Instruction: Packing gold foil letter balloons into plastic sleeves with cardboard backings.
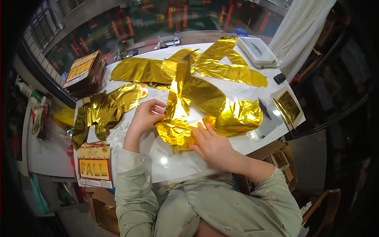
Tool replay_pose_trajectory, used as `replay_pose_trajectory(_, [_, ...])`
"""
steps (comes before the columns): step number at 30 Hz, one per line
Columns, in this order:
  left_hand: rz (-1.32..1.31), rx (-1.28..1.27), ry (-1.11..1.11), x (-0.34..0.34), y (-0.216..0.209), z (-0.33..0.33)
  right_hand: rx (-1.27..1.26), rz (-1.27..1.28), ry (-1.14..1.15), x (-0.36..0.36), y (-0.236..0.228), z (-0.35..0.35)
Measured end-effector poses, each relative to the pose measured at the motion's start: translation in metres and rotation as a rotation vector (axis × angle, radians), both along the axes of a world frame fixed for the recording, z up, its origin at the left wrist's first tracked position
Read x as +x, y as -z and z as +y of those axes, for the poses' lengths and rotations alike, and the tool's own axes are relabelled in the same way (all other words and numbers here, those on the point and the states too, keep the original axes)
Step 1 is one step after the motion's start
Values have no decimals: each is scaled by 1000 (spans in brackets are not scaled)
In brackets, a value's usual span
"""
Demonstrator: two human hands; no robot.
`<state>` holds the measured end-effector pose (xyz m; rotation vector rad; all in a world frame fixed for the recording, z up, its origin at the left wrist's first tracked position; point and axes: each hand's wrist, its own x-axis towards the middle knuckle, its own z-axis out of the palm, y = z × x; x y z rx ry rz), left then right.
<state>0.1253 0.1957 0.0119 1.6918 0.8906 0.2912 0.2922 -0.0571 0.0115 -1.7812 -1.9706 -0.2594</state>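
Note:
A crinkled gold foil balloon (209, 94), flat and partly folded, lies in front of me on the white table. My left hand (147, 115) is at its left edge, fingers curled, with fingertips closed on the foil. Across its near part rests my right hand (215, 147), fingers stretched out and apart, pressing on the foil without gripping it. Beyond it lie another gold foil balloon (138, 70) and a letter-shaped one with a triangular hole (237, 73). To the left sits a further gold foil balloon (104, 108), partly crumpled.
Printed card packages (85, 73) are stacked at the back left; a single package (94, 168) lies near left. A clear-lidded white box (258, 51) stands at the back right. A packet of gold foil (287, 108) and a small black object (279, 78) are along the right edge.

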Motion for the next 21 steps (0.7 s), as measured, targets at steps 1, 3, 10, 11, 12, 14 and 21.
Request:
replay_pose_trajectory(1, [-32, 35, -31, -10, 8, 4, -179, -54, 12, 3, 1, -6])
replay_pose_trajectory(3, [-15, 110, -44, -25, 13, 7, -430, -113, 19, 7, -3, -16])
replay_pose_trajectory(10, [225, 635, -172, -30, 26, 0, -511, -223, 193, 40, -15, -30])
replay_pose_trajectory(11, [146, 891, -95, -31, 32, -8, -539, -159, 163, 44, -21, -32])
replay_pose_trajectory(12, [66, 1143, -14, -29, 35, -15, -541, -162, 160, 46, -33, -25])
replay_pose_trajectory(14, [293, 757, 430, -18, 5, -37, -808, -122, 276, 51, -51, -6])
replay_pose_trajectory(21, [265, 868, 448, -6, -8, -48, -185, 105, -97, 53, -13, 156])
